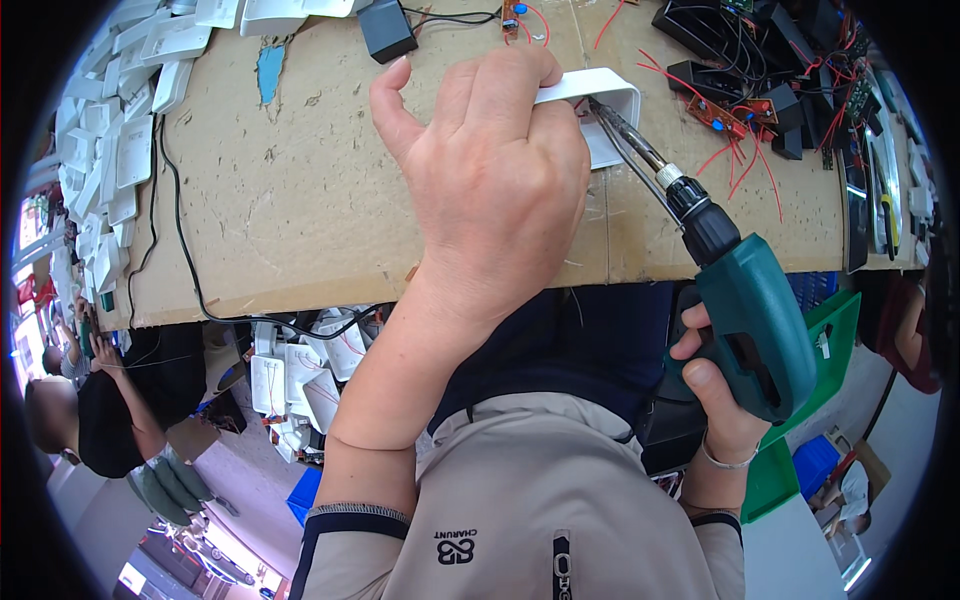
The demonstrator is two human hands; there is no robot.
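My left hand (pixel 500 170) grips a white plastic casing (pixel 622 95) near the far edge of the work table, its fingers curled over the casing's left side. My right hand (pixel 722 395) is wrapped around the handle of a green soldering gun (pixel 765 315), below the table's near edge. The gun's metal tip and thin feed tube point up and left into the open casing. A small part of something reddish shows by the tip; my left fingers hide most of the casing's inside.
White casings (pixel 135 150) pile up at the far left; more sit in a heap below (pixel 300 375). At the far right lie black boxes, small circuit boards (pixel 715 118) and red wires. A black cable (pixel 180 220) crosses the cardboard-covered table (pixel 300 180). Other people work on both sides.
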